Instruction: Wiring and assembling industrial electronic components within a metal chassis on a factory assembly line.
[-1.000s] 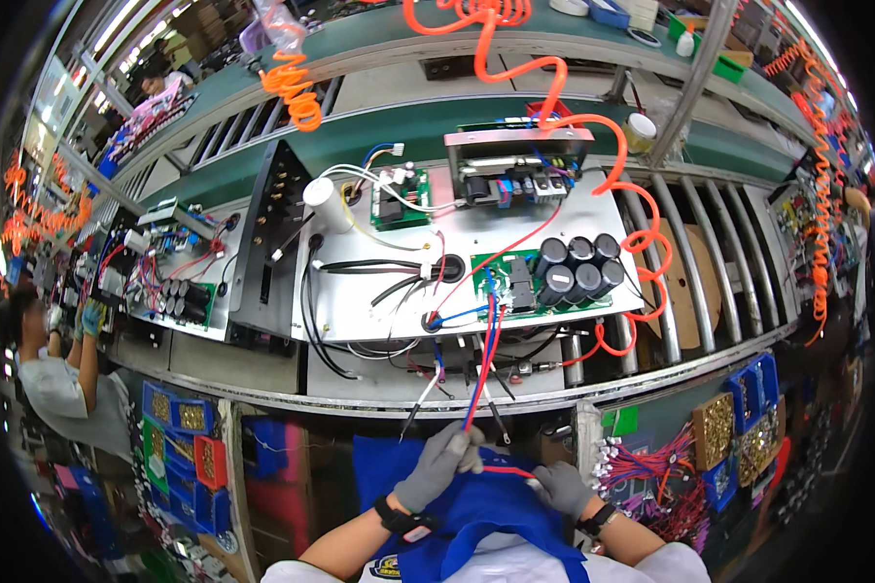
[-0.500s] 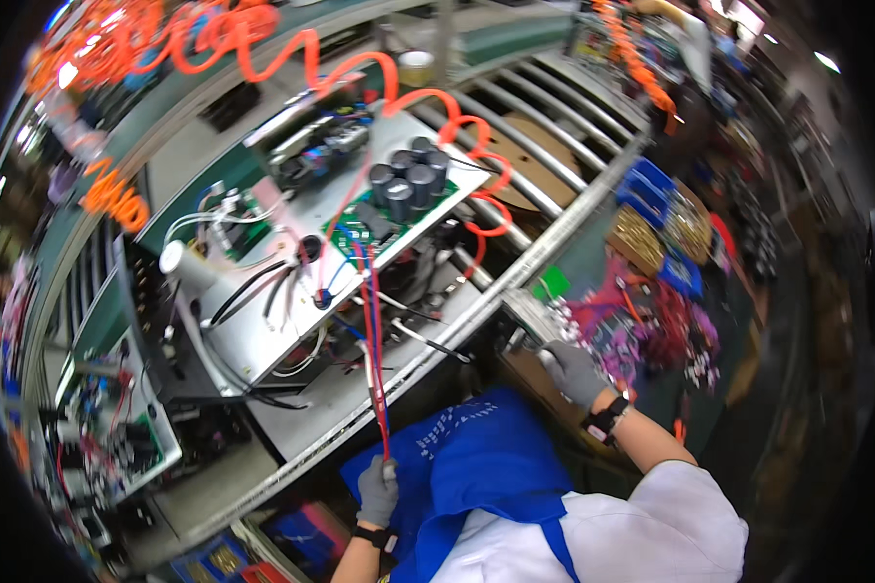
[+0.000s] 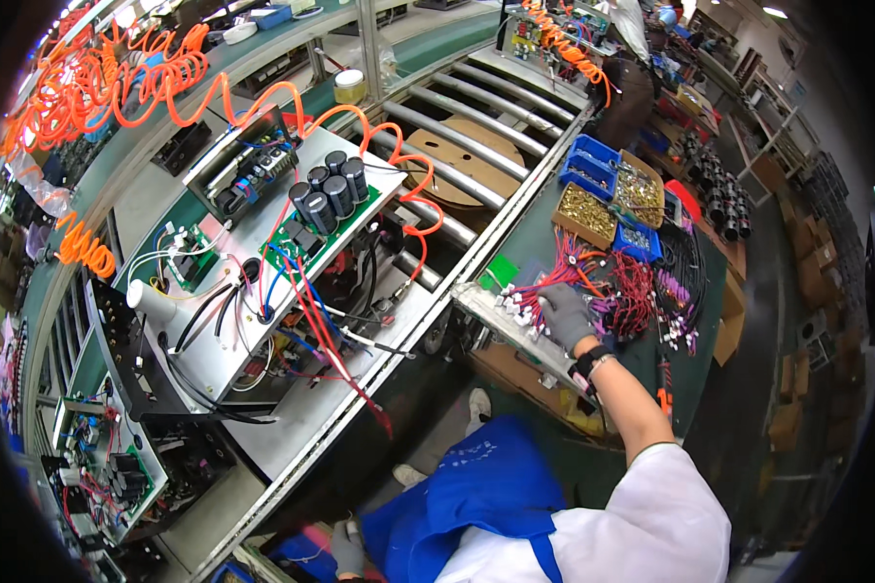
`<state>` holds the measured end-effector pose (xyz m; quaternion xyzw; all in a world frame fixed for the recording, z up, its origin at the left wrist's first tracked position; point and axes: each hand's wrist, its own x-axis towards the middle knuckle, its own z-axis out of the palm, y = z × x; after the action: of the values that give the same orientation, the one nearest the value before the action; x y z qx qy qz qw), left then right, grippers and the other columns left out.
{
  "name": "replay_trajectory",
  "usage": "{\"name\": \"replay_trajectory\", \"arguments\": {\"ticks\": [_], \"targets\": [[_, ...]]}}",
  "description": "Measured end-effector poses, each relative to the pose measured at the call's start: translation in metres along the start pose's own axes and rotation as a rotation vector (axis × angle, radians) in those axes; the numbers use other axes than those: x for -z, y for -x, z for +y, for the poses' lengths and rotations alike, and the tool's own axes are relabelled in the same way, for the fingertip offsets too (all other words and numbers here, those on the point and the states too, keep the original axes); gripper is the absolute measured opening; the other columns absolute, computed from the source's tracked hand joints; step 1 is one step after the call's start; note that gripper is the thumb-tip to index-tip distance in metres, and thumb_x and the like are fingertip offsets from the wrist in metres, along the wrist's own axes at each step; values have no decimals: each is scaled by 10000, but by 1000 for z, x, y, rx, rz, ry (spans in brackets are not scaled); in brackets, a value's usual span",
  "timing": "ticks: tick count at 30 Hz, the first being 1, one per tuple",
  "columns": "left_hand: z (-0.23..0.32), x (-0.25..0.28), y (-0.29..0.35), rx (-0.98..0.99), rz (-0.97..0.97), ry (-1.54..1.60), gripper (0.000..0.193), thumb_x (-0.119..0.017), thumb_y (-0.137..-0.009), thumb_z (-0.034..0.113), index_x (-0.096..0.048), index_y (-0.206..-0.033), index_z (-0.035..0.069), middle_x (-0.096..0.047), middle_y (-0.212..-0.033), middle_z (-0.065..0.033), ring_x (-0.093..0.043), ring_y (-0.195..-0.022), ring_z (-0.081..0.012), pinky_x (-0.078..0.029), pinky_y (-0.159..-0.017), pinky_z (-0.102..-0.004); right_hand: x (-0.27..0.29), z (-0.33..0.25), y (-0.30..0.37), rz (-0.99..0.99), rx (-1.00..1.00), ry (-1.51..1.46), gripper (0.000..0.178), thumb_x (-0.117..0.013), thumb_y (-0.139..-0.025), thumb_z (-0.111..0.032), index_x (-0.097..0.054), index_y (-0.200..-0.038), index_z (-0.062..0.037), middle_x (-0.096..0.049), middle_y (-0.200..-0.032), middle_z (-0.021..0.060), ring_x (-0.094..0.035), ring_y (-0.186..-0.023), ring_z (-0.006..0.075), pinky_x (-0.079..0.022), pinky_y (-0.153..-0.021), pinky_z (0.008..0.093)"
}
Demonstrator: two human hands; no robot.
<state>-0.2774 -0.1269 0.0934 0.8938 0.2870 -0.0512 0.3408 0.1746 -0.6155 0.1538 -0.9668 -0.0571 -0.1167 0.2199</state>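
My right hand [image 3: 562, 316], in a grey glove, is at the near edge of the side table, its fingers curled over white wire connectors [image 3: 528, 309]. They belong to a pile of red and purple wire harnesses [image 3: 620, 296]. My left hand [image 3: 348, 549], also gloved, is low by my blue apron [image 3: 476, 476]; its fingers are bent and partly unclear, with no wires visible in it. Red wires [image 3: 332, 352] hang off a green circuit board [image 3: 311, 233] with several black capacitors [image 3: 332, 192]. The board is mounted on a white metal chassis [image 3: 214, 335].
A roller conveyor [image 3: 467, 146] carries a round brown board [image 3: 457, 160]. Orange coiled hoses [image 3: 165, 83] hang over the bench. Blue bins [image 3: 590, 165] and boxes of brass parts [image 3: 585, 216] stand behind the harnesses. Another chassis [image 3: 117, 466] sits at left. A person [image 3: 627, 87] is far off.
My left hand has let go of the red and blue wires and moved down and left; their ends now dangle. My right hand has moved up and slightly left onto the harness connectors.
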Motion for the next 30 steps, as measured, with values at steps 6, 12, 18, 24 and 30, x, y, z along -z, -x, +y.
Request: {"name": "replay_trajectory", "arguments": {"ticks": [6, 12, 18, 24, 30], "targets": [[66, -13, 9, 174, 93, 362, 256, -533, -1019, 235, -617, -965, -1, -618, -753, -74, -586, -591, -140, -503, -554, -313, -34, 16, -66, -385, 248, 403, 238, -651, -825, -214, -760, -1037, -216, -682, -1121, 105, -602, -1143, 301, -475, -895, 470], [64, 0, 95, 610, 265, 249, 321, -548, -1007, 335, -637, -926, 38, -620, -751, -158, -637, -661, -267, -515, -657, -411, 4, 22, -58, -49, 119, -115, 274, -637, -774, -117, -750, -1024, -123, -685, -1104, 151, -596, -1120, 326, -472, -933, 449], [-17, 26, 204, 720, 943, -214, 295, -552, -966, 355, -648, -1100, 110, -681, -972, -219, -639, -941, -447, -505, -818, -519, -21, -138, 6, -280, 377, -425, 263, -628, -798, -121, -739, -1036, -112, -670, -1066, 129, -589, -1073, 299, -469, -899, 425], [-110, 69, 344, 1400, 1157, -205, 358, -638, -890, 399, -657, -1140, 144, -653, -1159, -205, -627, -1075, -396, -493, -896, -506, -27, -272, 113, -574, 645, -455, 253, -618, -822, -125, -727, -1049, -101, -656, -1028, 107, -582, -1025, 272, -466, -866, 402], [-136, 67, 470, 2463, 1051, 180, 949, -826, -694, 584, -453, -1374, 37, -534, -1374, -165, -506, -1295, -340, -460, -1016, -476, -25, -317, 153, -695, 679, -401, 244, -609, -845, -129, -716, -1061, -90, -642, -990, 85, -576, -978, 244, -463, -832, 378]]}}
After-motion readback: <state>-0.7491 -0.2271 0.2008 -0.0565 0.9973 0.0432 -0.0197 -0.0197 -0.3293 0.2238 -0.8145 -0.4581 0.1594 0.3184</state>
